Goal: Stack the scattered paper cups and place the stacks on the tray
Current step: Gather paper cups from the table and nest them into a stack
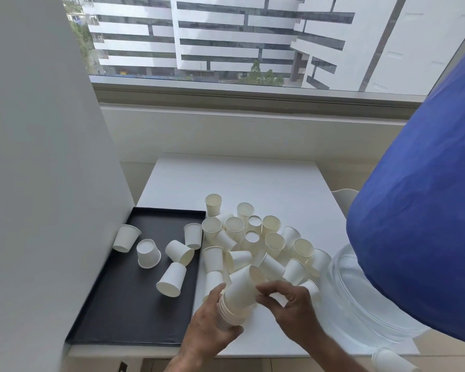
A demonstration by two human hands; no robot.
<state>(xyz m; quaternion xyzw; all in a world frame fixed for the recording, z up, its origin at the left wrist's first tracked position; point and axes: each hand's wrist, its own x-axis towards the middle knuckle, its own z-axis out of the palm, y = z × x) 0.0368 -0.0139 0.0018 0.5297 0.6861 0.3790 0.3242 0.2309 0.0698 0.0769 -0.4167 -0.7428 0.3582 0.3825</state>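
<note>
My left hand [212, 318] wraps its grip round the nested stack of cups [235, 304], tilted mouth-up toward me so more slide in easily. My right hand [282, 299] pinches the top cup [246, 281] at its rim to seat it. Loose cups [253, 237] crowd the counter [253, 178]; the tray [124, 304] beside holds five strays, no stacks yet.

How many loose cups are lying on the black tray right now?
5 on the black tray: far-left cup, upside-down cup, middle cup, nearest cup, and right-edge cup. None looks hidden.
</note>
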